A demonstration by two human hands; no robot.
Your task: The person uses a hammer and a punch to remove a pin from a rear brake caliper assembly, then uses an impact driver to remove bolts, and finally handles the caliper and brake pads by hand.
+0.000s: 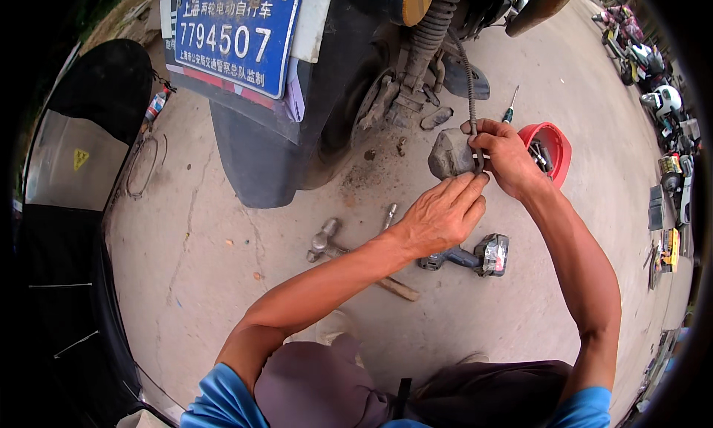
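Note:
A dirty grey metal housing (450, 152) is held up beside the rear of a scooter. My left hand (445, 209) is closed at the housing’s lower edge, fingertips at the bottom of a spiral-wrapped cable (468, 86). My right hand (501, 153) pinches that cable at the housing’s right side. Below them lie a cordless power tool (490, 256), a ball-peen hammer (324, 239) and a metal bar (390, 214) partly hidden by my left arm. A red tray (557, 142) of metal tools and a screwdriver (510, 110) sit behind my right hand.
The scooter’s black rear fender (252, 161), shock absorber (431, 27) and blue plate (230, 42) fill the upper left. A black cover (67, 294) stands along the left edge. Several parked scooters (653, 94) and scattered parts (668, 242) line the right.

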